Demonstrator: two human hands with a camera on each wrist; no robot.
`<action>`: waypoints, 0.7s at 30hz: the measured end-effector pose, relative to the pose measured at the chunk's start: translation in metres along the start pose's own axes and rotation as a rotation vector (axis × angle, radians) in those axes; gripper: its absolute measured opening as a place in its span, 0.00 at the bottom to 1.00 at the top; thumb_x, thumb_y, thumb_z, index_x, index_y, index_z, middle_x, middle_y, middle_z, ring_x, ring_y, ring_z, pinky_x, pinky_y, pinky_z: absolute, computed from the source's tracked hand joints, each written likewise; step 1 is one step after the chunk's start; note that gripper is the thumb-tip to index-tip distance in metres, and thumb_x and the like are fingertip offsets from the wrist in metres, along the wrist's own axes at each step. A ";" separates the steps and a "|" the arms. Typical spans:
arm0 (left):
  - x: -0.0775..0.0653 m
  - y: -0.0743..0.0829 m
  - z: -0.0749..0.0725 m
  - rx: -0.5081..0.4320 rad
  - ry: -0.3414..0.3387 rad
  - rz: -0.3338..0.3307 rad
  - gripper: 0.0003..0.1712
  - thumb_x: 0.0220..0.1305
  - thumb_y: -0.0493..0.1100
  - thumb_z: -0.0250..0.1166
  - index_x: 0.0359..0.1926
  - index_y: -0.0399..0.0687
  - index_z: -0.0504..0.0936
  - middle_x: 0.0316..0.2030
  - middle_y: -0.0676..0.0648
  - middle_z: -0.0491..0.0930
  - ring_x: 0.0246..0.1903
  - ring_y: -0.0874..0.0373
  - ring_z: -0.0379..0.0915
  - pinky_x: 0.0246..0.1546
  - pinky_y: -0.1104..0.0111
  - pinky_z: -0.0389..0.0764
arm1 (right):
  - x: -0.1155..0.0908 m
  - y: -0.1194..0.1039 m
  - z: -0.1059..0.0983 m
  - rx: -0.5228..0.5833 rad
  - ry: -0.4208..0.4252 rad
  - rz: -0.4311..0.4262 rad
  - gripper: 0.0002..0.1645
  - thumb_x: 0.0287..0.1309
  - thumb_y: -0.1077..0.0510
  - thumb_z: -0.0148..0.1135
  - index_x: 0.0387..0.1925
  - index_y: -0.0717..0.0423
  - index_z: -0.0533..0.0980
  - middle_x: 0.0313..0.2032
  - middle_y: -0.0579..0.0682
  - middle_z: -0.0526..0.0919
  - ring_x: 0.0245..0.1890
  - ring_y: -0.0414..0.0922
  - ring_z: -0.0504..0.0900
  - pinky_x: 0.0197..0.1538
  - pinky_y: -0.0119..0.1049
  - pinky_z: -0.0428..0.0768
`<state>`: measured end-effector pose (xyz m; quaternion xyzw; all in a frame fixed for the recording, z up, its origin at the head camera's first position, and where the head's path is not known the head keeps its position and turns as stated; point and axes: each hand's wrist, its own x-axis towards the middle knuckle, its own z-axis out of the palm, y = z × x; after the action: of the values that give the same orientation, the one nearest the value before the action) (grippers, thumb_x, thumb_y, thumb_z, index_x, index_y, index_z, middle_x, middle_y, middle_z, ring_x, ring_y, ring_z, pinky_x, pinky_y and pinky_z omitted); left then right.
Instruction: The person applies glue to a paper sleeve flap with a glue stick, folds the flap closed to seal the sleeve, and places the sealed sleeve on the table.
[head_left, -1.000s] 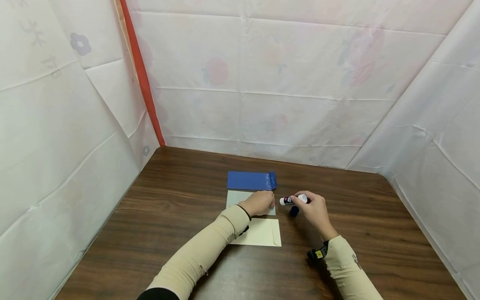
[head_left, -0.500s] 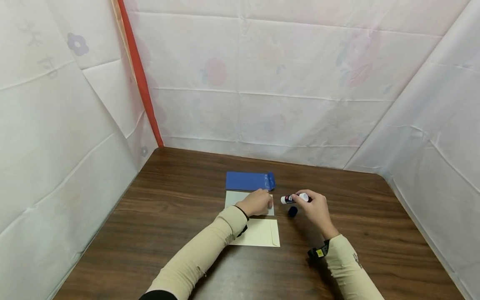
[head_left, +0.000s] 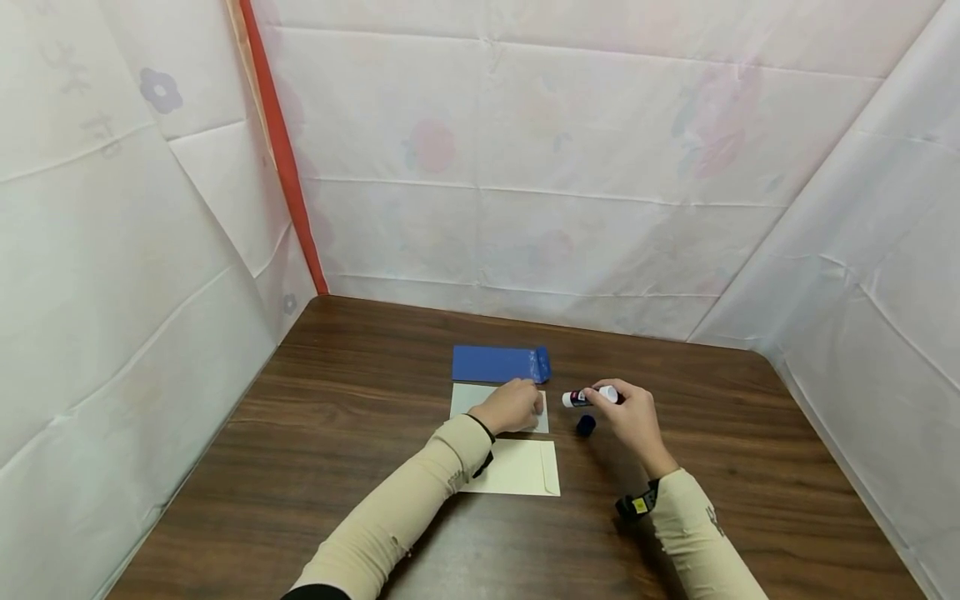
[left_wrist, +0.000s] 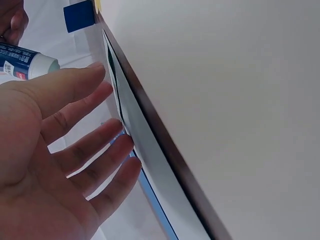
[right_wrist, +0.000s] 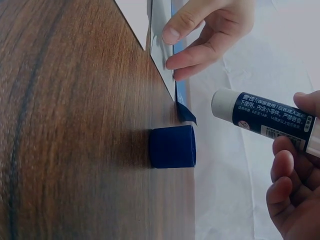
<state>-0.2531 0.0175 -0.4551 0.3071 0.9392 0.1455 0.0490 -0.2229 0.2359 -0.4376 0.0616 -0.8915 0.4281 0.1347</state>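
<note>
My left hand (head_left: 513,406) rests on the pale grey envelope (head_left: 467,402), the middle one of a row of three. In the left wrist view its fingers are loosely extended, with the fingertips right at the envelope's edge. Held between the thumb and fingers of my right hand (head_left: 634,423) is an uncapped glue stick (right_wrist: 267,120), raised just right of that envelope. Its dark blue cap (right_wrist: 172,146) stands on the table below. Behind the grey envelope lies a blue envelope (head_left: 491,364) with white smears around its flap fold. A cream envelope (head_left: 516,468) lies nearer me, partly under my left wrist.
The brown wood-grain table (head_left: 315,400) carries all of these things. White printed sheeting (head_left: 600,167) encloses it at the back and both sides. A red strip (head_left: 281,150) runs down the back left corner.
My left hand has shifted very slightly left over the grey envelope between the first frame and now. The right hand still holds the glue stick in nearly the same spot.
</note>
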 end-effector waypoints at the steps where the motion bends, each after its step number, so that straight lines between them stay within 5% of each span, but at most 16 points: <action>1: 0.000 0.000 -0.001 0.002 0.004 -0.002 0.08 0.60 0.40 0.68 0.42 0.48 0.87 0.42 0.50 0.81 0.46 0.55 0.76 0.51 0.69 0.76 | 0.000 0.000 0.000 -0.002 -0.001 -0.001 0.13 0.56 0.52 0.70 0.35 0.59 0.84 0.29 0.56 0.84 0.19 0.39 0.68 0.22 0.29 0.66; 21: -0.004 -0.001 -0.009 0.021 0.013 -0.101 0.11 0.63 0.44 0.66 0.45 0.49 0.86 0.47 0.48 0.81 0.49 0.51 0.75 0.51 0.61 0.78 | 0.004 0.001 0.001 -0.013 -0.011 0.005 0.15 0.56 0.50 0.70 0.35 0.59 0.84 0.29 0.56 0.84 0.19 0.37 0.68 0.22 0.29 0.66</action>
<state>-0.2520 0.0127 -0.4468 0.2590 0.9553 0.1349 0.0469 -0.2268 0.2355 -0.4375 0.0610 -0.8951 0.4224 0.1289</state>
